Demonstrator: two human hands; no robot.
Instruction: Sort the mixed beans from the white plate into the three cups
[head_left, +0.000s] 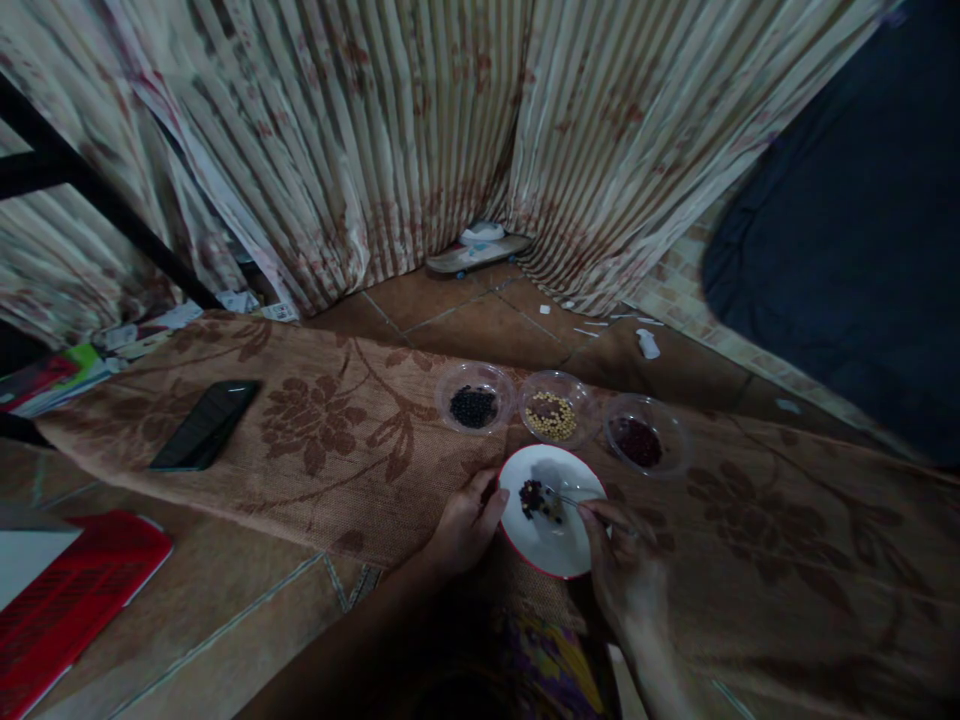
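Observation:
A white plate [556, 548] with a red rim lies at the near edge of the cloth, holding a small heap of mixed dark and pale beans [532, 498]. My left hand [466, 522] grips the plate's left rim, thumb on top. Over the right side of the plate, my right hand [626, 560] pinches a thin metal utensil [568, 499]; its tip is among the beans and too small to make out. Beyond the plate stand clear plastic bowls in a row: one with black beans [473, 406], one with yellow beans [551, 416], one with dark red beans [637, 441].
A brown flowered cloth [360, 470] covers the long table. On its left part lies a black phone [206, 425]. A skateboard [480, 255] and white scraps [647, 344] are on the tiled floor beyond, before striped curtains [420, 130]. A red object [90, 575] sits lower left.

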